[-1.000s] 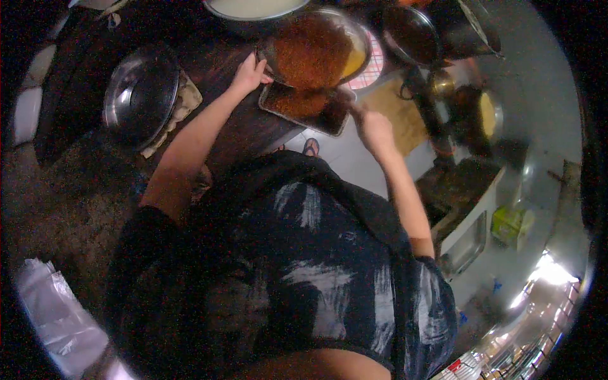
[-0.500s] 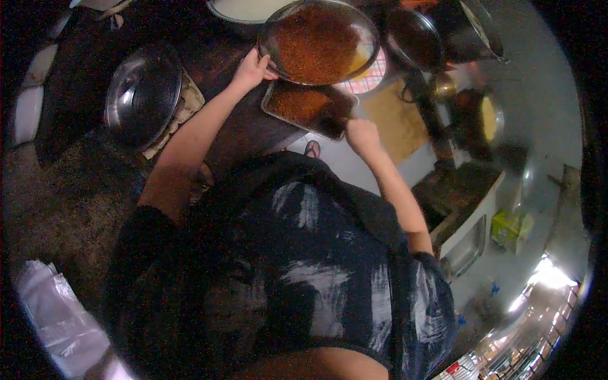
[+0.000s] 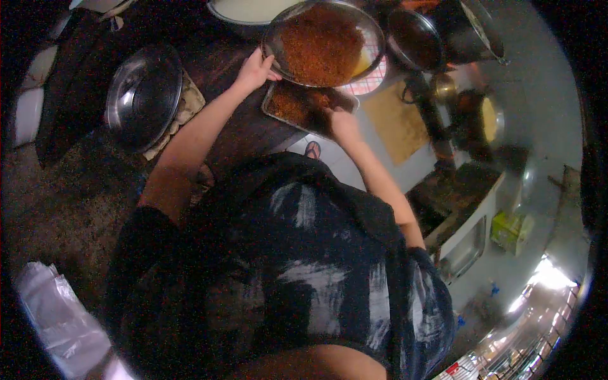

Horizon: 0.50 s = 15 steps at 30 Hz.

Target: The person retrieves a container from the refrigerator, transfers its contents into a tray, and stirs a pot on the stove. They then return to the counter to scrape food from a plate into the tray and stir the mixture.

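Observation:
My left hand grips the left rim of a wide round bowl, tilted toward me. In the bowl lies a reddish-brown crumbly mixture, with a yellow patch at its right side. Just below stands a rectangular metal tray with brown crumbs inside. My right hand is over the tray's right part, its fingers curled together down at the crumbs. What they hold, if anything, I cannot make out.
A red-checked cloth lies right of the bowl, near a dark pan and a brown board. On the left, a large shiny bowl rests by an egg carton. A white-filled basin stands at the top.
My right hand has moved left and slightly up, from the tray's right edge to over its inside. The bowl and my left hand have shifted slightly right.

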### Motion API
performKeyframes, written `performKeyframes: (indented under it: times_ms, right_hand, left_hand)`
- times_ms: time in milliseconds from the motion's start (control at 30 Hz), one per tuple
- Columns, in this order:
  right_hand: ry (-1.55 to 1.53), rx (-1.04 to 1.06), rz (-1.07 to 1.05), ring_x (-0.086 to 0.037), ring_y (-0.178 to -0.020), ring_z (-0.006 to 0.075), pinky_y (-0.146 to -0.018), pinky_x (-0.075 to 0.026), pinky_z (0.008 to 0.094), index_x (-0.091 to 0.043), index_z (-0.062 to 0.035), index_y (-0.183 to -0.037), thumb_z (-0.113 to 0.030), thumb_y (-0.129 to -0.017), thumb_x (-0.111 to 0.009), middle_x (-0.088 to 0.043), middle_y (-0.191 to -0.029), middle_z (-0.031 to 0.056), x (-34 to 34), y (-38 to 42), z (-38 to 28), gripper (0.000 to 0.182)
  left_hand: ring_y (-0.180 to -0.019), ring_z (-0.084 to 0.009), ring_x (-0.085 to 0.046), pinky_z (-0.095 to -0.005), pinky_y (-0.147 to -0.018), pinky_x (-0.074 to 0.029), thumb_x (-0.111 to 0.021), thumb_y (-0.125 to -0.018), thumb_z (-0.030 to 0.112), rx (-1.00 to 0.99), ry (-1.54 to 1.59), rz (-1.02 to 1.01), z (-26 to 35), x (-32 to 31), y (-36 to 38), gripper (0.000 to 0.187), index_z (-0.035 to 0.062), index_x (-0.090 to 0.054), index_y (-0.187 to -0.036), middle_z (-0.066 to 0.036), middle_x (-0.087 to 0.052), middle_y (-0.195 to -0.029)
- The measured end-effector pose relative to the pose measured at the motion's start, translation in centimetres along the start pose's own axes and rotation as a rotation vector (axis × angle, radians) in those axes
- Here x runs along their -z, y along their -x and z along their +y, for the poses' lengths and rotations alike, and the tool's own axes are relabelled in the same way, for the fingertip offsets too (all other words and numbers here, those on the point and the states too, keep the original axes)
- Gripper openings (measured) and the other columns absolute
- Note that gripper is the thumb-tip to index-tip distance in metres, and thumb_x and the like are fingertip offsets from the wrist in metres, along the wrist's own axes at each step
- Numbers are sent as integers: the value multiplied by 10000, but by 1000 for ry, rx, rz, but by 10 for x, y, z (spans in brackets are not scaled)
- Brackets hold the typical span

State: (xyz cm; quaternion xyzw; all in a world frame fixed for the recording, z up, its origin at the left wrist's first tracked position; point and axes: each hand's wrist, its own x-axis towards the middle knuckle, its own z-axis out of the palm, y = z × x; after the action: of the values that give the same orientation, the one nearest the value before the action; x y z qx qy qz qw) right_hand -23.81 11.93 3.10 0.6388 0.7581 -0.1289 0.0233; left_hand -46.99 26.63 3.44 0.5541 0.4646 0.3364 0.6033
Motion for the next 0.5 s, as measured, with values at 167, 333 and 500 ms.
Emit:
performKeyframes:
  times_ms: [167, 333, 500]
  right_hand:
    - [-61, -146, 70, -599, -752, 336, -637, -494, 421, -506, -108, -1130, -62, -793, -395, -566, -917, 192, 19, 16, 7, 358]
    - [-140, -211, 153, -590, -772, 351, -650, -489, 435, -481, -121, -1172, -49, -792, -385, -560, -918, 204, -35, 18, 1, 398]
    - [-216, -211, 110, -589, -795, 350, -670, -485, 445, -469, -97, -1186, -59, -808, -369, -562, -914, 204, -11, 16, -5, 394]
  left_hand:
    - [-642, -247, -639, -296, -553, -535, -393, -902, 136, 13, 11, -6, -7, 1, -4, 266, -39, -332, -1094, -187, -555, -906]
    - [-650, -250, -640, -302, -549, -540, -390, -906, 142, 5, 8, -11, -1, -1, -5, 247, -40, -336, -1063, -185, -550, -884]
    - [-656, -260, -641, -305, -547, -540, -393, -908, 148, -14, 29, -14, 3, -1, -5, 249, -46, -336, -1053, -190, -545, -910]
